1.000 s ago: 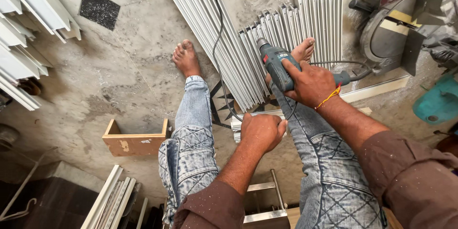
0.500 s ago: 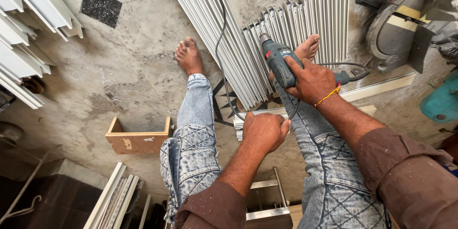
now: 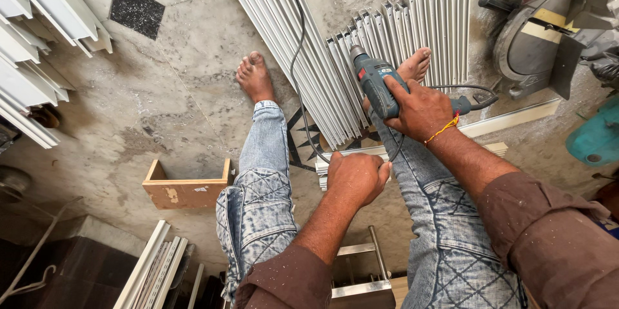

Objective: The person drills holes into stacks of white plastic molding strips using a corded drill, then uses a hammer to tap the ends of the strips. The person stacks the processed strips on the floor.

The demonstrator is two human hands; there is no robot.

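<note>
My right hand [image 3: 422, 110] grips a blue-green corded power drill [image 3: 371, 81], its nose pointing up and away over the pale aluminium profiles [image 3: 303, 57] on the floor. My left hand [image 3: 356, 176] is closed in a fist between my knees, resting on the end of a short white profile piece [image 3: 335, 159]; what it holds, if anything, is hidden. A black cable [image 3: 298, 70] runs across the profiles. I sit with bare feet [image 3: 255, 77] on the concrete, in light jeans.
A small wooden box [image 3: 186, 188] lies left of my left leg. A mitre saw [image 3: 538, 32] stands at top right, with a teal object [image 3: 596, 138] at the right edge. More profiles stack at upper left [image 3: 39, 32] and bottom left [image 3: 158, 270]. A metal frame [image 3: 364, 270] sits below.
The drill and my right hand have shifted slightly to the right and up in view as my head moved. My left hand stays closed on the same spot.
</note>
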